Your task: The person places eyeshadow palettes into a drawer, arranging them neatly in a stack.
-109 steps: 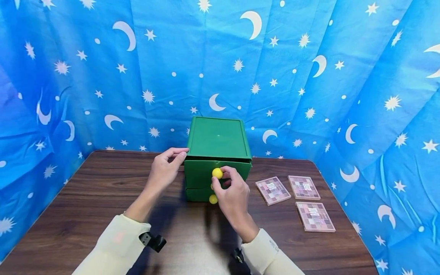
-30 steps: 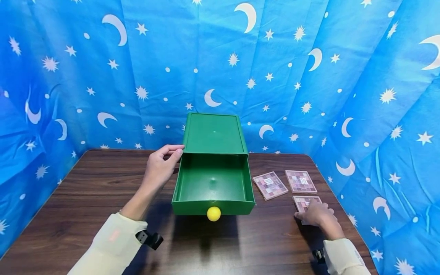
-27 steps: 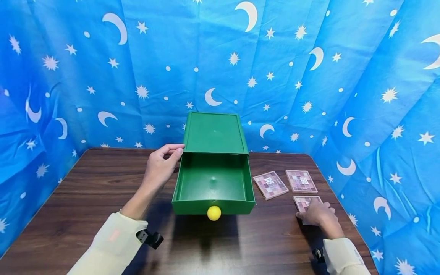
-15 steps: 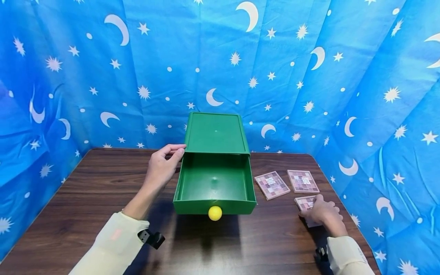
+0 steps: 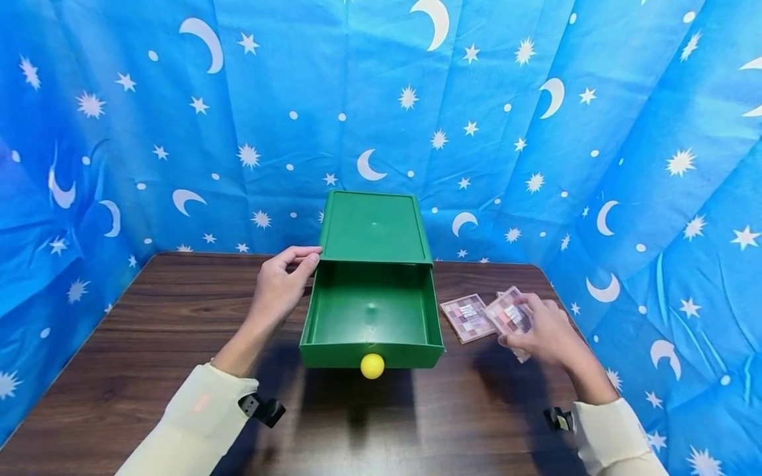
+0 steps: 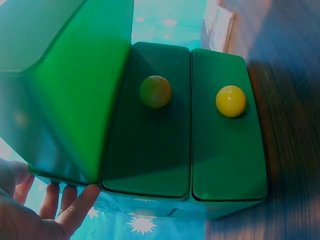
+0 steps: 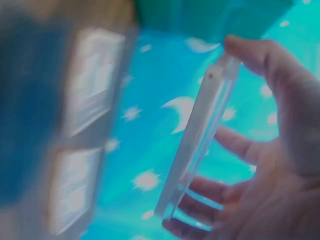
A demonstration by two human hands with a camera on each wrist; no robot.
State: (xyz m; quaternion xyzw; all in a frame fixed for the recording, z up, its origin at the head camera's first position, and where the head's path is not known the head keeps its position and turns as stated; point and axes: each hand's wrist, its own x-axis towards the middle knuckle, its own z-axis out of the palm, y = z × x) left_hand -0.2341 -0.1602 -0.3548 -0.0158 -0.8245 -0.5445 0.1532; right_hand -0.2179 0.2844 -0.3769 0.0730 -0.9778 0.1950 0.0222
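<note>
A green drawer cabinet stands at the table's middle, its top drawer pulled out and showing a bare inside. A yellow ball knob sits on that drawer's front. My left hand rests its fingertips on the cabinet's front left upper corner; the left wrist view shows fingers against the side. My right hand grips an eyeshadow palette by its edges, held tilted above the table. In the right wrist view the palette appears edge-on between thumb and fingers.
Another eyeshadow palette lies right of the drawer, and one more is mostly hidden behind the held palette. Two lower drawers carry yellow knobs. A blue curtain with moons and stars surrounds the brown wooden table.
The top drawer, nearly shut at first, has been pulled out by my right hand. That hand then moved to the nearest palette and has lifted it up leftward. The left hand stays at the corner.
</note>
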